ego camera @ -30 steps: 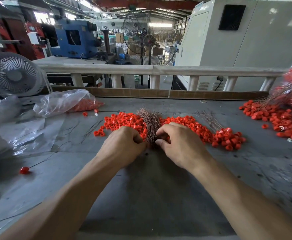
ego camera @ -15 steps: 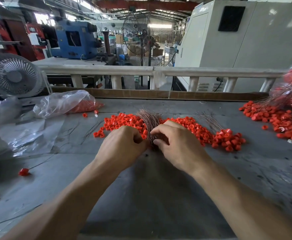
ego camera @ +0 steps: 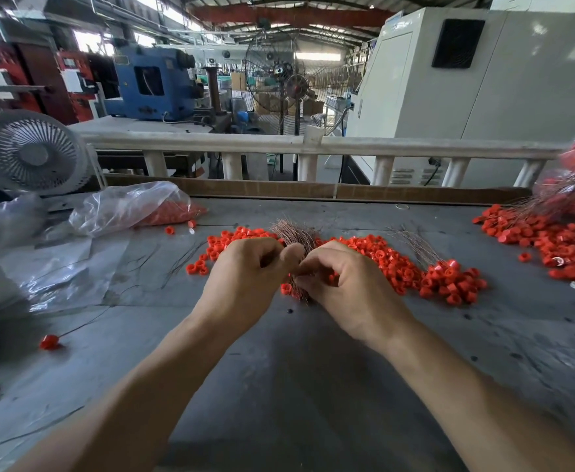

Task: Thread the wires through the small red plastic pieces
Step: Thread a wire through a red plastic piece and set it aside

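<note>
Leftmost, a white fan (ego camera: 33, 152) and a clear plastic bag (ego camera: 125, 207) sit on the grey desk (ego camera: 313, 386). At centre, the left hand (ego camera: 245, 284) and right hand (ego camera: 344, 287) meet, fingers curled and pinched on the copper wires (ego camera: 294, 235), amid red plastic pieces (ego camera: 388, 258). Far right lies another red pile (ego camera: 551, 243).

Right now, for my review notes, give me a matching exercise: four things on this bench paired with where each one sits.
Things:
1. white desk fan
2. clear plastic bag
3. wire bundle
4. lone red piece

Places:
A. just beyond the two hands, mid-bench
B. far left edge, at the back
C. near left, alone on a thin wire
D. left of the central red pile, lying flat

Pairs: 1-B, 2-D, 3-A, 4-C
</note>
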`<move>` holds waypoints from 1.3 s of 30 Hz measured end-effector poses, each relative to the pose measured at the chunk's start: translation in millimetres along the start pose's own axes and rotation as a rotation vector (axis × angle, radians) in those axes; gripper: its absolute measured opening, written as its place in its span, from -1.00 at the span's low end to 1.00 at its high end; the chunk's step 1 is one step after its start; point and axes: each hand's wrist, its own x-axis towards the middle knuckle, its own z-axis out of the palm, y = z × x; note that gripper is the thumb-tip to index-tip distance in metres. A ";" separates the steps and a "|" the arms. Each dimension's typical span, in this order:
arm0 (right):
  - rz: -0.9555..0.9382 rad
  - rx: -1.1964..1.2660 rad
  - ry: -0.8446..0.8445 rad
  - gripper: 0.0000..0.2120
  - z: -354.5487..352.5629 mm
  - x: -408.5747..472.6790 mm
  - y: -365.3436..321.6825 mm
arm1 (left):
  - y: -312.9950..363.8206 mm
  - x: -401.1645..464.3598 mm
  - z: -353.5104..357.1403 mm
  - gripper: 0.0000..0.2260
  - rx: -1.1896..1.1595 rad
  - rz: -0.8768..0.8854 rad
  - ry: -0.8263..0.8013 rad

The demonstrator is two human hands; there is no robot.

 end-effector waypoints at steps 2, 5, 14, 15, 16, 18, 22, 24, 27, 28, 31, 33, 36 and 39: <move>0.007 0.044 0.036 -0.93 -2.8 0.3 -0.5 | -2.0 4.1 -7.6 -0.57 0.025 -0.047 0.036; 0.041 0.366 0.093 -0.96 -8.9 -0.2 -3.9 | -13.5 10.4 -25.4 -0.58 0.276 -0.131 0.078; 0.116 0.997 0.372 -0.80 -35.2 5.3 -18.4 | -27.6 18.4 -54.5 -0.57 0.522 -0.380 -0.392; 0.133 1.042 0.413 -0.80 -38.5 6.4 -18.2 | -27.2 17.9 -56.1 -0.62 0.484 -0.417 -0.462; 0.156 1.081 0.445 -0.81 -41.2 7.2 -18.0 | -26.4 17.6 -56.7 -0.70 0.433 -0.447 -0.515; 0.229 1.100 0.473 -0.82 -42.9 8.1 -16.2 | -25.9 16.0 -55.3 -0.82 0.351 -0.478 -0.572; 0.417 0.897 0.404 -0.83 -31.7 7.0 -8.1 | -24.5 12.6 -45.3 -0.87 0.254 -0.422 -0.495; 0.446 0.823 0.336 -0.83 -25.8 6.1 -5.0 | -17.5 11.9 -38.5 -0.89 0.189 -0.345 -0.380; 0.416 0.702 0.249 -0.86 -18.1 3.5 -2.1 | -7.1 8.7 -27.4 -0.92 -0.065 -0.311 -0.247; 0.396 0.663 0.232 -0.88 -15.6 2.4 -1.5 | -4.5 7.2 -24.2 -0.92 -0.133 -0.297 -0.220; 0.326 0.584 0.209 -0.90 -10.1 -0.1 0.7 | -0.7 4.1 -16.8 -0.88 -0.296 -0.284 -0.166; 0.271 0.522 0.206 -0.89 -8.9 -0.3 1.3 | 0.7 3.8 -15.4 -0.86 -0.370 -0.303 -0.143; 0.193 0.400 0.214 -0.87 -8.7 -1.1 0.7 | -0.6 5.3 -14.6 -0.83 -0.504 -0.316 -0.111; 0.155 0.333 0.219 -0.86 -8.9 -3.0 -2.2 | -2.2 6.7 -12.9 -0.77 -0.641 -0.298 -0.088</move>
